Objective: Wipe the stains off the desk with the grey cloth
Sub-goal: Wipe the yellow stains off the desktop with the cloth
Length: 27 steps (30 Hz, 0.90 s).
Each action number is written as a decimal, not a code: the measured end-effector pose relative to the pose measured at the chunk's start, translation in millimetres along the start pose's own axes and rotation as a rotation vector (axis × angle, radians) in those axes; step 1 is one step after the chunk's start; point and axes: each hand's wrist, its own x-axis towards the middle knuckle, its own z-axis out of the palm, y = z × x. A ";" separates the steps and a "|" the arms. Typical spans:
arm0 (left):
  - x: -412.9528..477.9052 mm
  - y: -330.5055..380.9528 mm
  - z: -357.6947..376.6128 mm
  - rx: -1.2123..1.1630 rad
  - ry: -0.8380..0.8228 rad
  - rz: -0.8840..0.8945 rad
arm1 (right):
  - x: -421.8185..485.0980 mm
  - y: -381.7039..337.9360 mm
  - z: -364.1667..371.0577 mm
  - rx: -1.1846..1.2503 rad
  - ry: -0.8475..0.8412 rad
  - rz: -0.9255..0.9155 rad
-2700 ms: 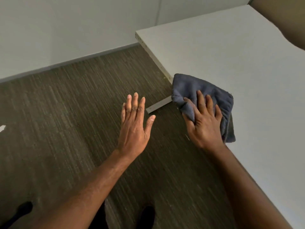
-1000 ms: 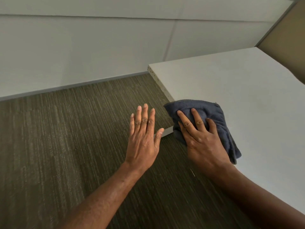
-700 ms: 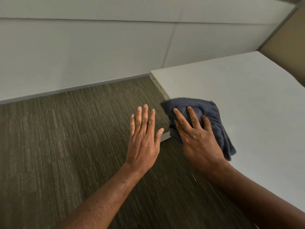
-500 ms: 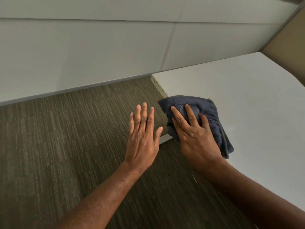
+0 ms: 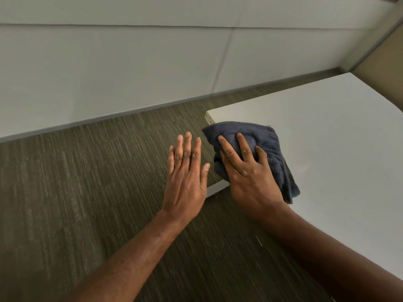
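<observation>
The grey cloth (image 5: 267, 138) lies bunched on the white desk (image 5: 331, 144), close to its far left corner and draped over the left edge. My right hand (image 5: 246, 177) presses down on the cloth with its fingers spread and fairly straight; the thumb is hidden. My left hand (image 5: 185, 179) hovers flat over the carpet just left of the desk edge, fingers straight and together, holding nothing. No stain stands out on the desk surface that I can see.
A striped brown carpet (image 5: 76, 192) fills the left and bottom of the view. A pale wall (image 5: 130, 62) with a grey skirting runs along the back. A tan partition (image 5: 388, 55) stands behind the desk. A grey desk foot (image 5: 216, 189) shows below the edge.
My right hand has slid the cloth along the desk's left edge toward the far corner. The left hand has stayed flat beside it, and the view has tilted up.
</observation>
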 end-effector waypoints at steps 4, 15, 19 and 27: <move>16.2 -9.2 -1.0 -0.014 -0.001 -0.001 | 19.1 -0.9 -3.5 -0.006 -0.014 -0.006; 43.6 -33.8 -0.9 -0.050 -0.026 -0.014 | 65.0 -4.8 -11.0 0.009 -0.001 -0.008; 47.7 -43.5 -4.9 -0.061 -0.031 -0.019 | 80.4 -6.6 -13.9 -0.011 -0.009 -0.008; 49.7 -65.6 -20.9 -0.066 -0.031 -0.039 | 118.0 -12.4 -22.3 0.038 -0.029 0.021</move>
